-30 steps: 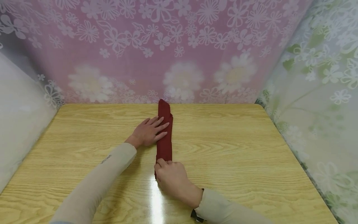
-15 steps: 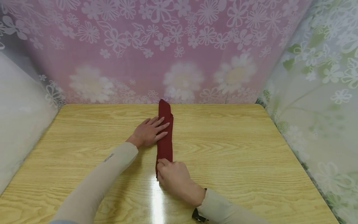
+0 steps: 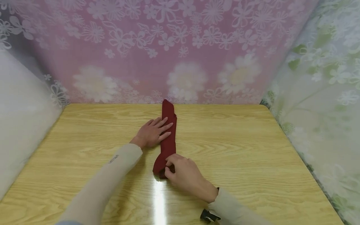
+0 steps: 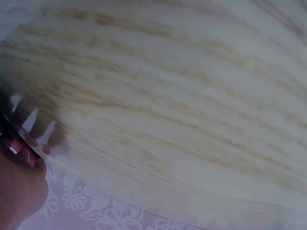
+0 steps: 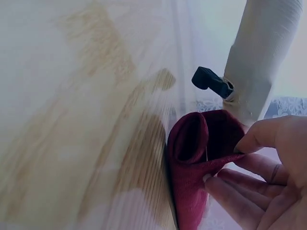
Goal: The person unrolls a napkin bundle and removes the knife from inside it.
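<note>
A dark red cloth [image 3: 169, 137], folded into a long narrow strip, lies lengthwise on the wooden table, its far end at the back edge. My left hand [image 3: 150, 132] rests beside and on its middle, fingers straight and spread. In the left wrist view only part of the left hand [image 4: 21, 191] shows, at the lower left. My right hand [image 3: 185, 173] pinches the near end of the cloth, between thumb and fingers. In the right wrist view the right hand [image 5: 268, 177] holds the cloth's edge [image 5: 211, 165], with loops of the layers showing beside it.
The wood-grain table [image 3: 230, 150] extends to both sides of the cloth. A pink flowered curtain [image 3: 135, 68] stands behind it, a pale flowered one [image 3: 317, 103] at the right. Black wrist camera gear [image 3: 209, 215] sits by the right sleeve.
My right hand has turned and shifted slightly right, lifting the near end of the cloth, which now bulges out to the left. The left hand stays in place on the cloth.
</note>
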A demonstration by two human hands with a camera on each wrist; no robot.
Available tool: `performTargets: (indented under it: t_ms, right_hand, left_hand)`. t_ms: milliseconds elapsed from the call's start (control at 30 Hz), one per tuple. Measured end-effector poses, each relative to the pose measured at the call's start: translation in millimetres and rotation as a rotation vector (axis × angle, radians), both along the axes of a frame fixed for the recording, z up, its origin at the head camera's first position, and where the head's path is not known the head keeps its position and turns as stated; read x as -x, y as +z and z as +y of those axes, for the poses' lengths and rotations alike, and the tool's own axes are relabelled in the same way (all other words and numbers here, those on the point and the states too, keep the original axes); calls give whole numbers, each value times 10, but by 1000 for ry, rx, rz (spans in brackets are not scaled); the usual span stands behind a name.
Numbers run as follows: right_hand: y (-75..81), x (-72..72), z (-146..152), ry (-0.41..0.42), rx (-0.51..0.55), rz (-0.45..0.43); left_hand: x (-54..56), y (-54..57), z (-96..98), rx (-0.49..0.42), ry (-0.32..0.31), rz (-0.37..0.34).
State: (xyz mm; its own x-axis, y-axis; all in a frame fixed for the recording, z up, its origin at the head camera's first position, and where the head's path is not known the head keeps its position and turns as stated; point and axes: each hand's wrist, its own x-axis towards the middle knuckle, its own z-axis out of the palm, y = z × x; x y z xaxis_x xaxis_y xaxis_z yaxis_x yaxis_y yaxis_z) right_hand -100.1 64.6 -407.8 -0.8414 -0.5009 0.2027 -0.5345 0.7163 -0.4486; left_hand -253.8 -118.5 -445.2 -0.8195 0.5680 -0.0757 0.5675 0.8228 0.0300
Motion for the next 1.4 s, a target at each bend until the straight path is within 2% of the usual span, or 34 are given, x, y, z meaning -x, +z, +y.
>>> performTargets:
  t_ms: [333, 700, 967, 1100, 1400]
  right_hand:
    - [32, -18, 219, -74, 159, -151]
    - [11, -45, 466, -175, 168, -164]
    - [26, -66, 599, -286, 52, -100]
    - [24, -72, 647, -324, -14, -72]
    - [16, -88, 732, -353, -112, -110]
  left_hand:
    - [21, -7, 16, 1, 4, -1]
    - [9, -47, -11, -22, -7, 6]
    - [14, -23, -2, -53, -16, -10]
    - [12, -26, 5, -42, -6, -24]
    - [31, -56, -6, -47, -7, -30]
